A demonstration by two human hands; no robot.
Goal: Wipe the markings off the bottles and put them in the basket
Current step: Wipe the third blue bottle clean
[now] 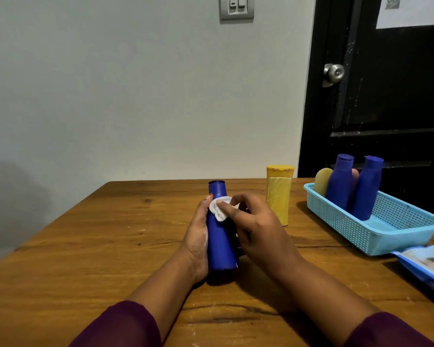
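- The left grip point(197, 236) is wrapping round the blue bottle point(221, 246) from its left side, with the thumb lying up along the neck, so this grip is holding the bottle.
- The right grip point(258, 231) is pinching a small white wipe point(218, 209) between thumb and forefinger and is pressing it against the blue bottle's shoulder, just below the cap.
- The blue bottle is standing cap up with its base on the wooden worktop point(85, 246), between the two grips.
- A yellow bottle point(278, 196) is standing upright just right of the blue bottle and a little behind it, apart from the right grip.
- A light blue basket point(386, 236) is sitting well to the right of the blue bottle, on the same worktop.
- Two more blue bottles point(340, 184) point(367, 191) are standing in the basket's far end, with a pale yellow item point(322, 181) behind them; what it is cannot be told.
- A pack of wipes point(426, 266) is lying right of the blue bottle, nearer the person than the basket and touching its near corner.
- Dark purple sleeves point(125, 324) are covering both forearms.
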